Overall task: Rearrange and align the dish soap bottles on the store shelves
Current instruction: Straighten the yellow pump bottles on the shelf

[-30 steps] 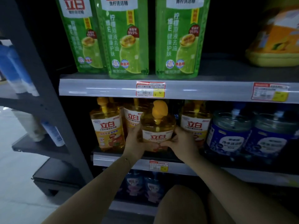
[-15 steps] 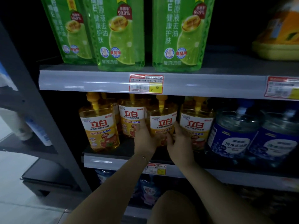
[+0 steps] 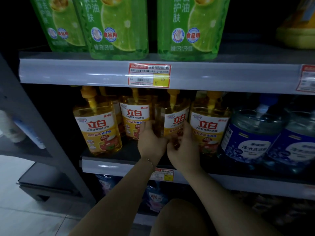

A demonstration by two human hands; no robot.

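Hands first: both are on the yellow bottle (image 3: 173, 120) in the centre of the frame. It stands on the middle shelf (image 3: 119, 166), in the row between its left neighbour (image 3: 134, 116) and right neighbour (image 3: 208, 128). My left hand (image 3: 150, 142) has its fingers curled round the bottle's left side. My right hand (image 3: 184, 147) has its fingers curled over the lower front, so both are clamped on it. The label looks turned a bit toward the right of the frame, with a clear side panel showing on the left, so it's not squared up yet imo.

To do this well I'd keep the base flat on the shelf and twist slowly until the label faces out like the neighbours'. Then I'd nudge it so the fronts line up. It's tight in there, close on both sides, so small moves only or I'll knock the right one. The far-left bottle (image 3: 97, 128) seems to sit nearer the shelf lip, so the row probably needs evening out after.

Versus half a second ago: the label faced me more squarely then, and my hands sat apart on either side. Now they're almost touching, low at the front. A second ago the bottle was out in front of the row, tipped toward me.
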